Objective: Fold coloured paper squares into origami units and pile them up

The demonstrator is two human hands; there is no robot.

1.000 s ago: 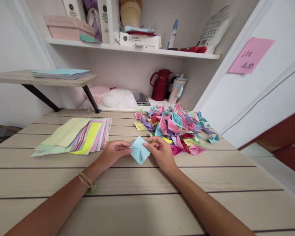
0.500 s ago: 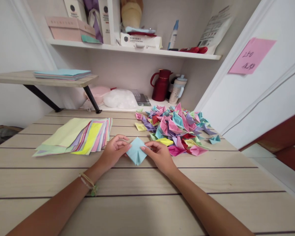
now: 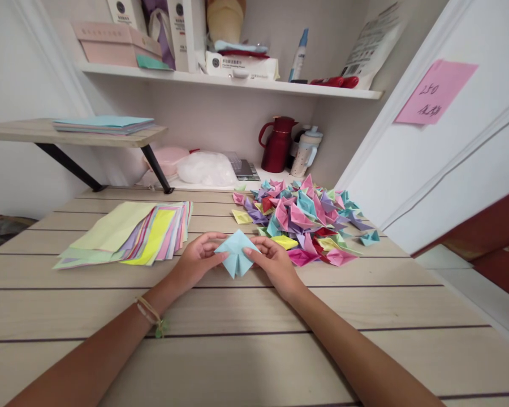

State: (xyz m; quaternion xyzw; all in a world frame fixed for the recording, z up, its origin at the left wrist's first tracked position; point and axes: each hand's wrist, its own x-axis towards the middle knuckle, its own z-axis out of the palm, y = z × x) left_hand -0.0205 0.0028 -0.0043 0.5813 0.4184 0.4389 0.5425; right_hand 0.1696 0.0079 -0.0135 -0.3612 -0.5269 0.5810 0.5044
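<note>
A light blue piece of folded paper [image 3: 236, 249], diamond-shaped with a split at its lower point, is held just above the table in front of me. My left hand [image 3: 201, 255] pinches its left corner between thumb and fingers. On the right corner, my right hand [image 3: 272, 260] grips it the same way, thumb on the front face. The fingertips behind the paper are hidden. Close beyond my right hand lies a heap of folded paper boats [image 3: 301, 217] in pink, blue, purple, yellow and red. To the left is a fanned stack of coloured paper sheets [image 3: 114, 229].
The slatted wooden table [image 3: 254, 316] reaches the wall. At the back left stands a raised wooden shelf [image 3: 21, 131] on black legs, carrying more paper [image 3: 104, 123]. A red jug [image 3: 277, 147] and a pale tumbler [image 3: 306, 152] stand at the back.
The blue paper's side corners have been drawn outward, so it looks wider and its lower split is more open. Both hands keep hold of it. The camera view has shifted slightly.
</note>
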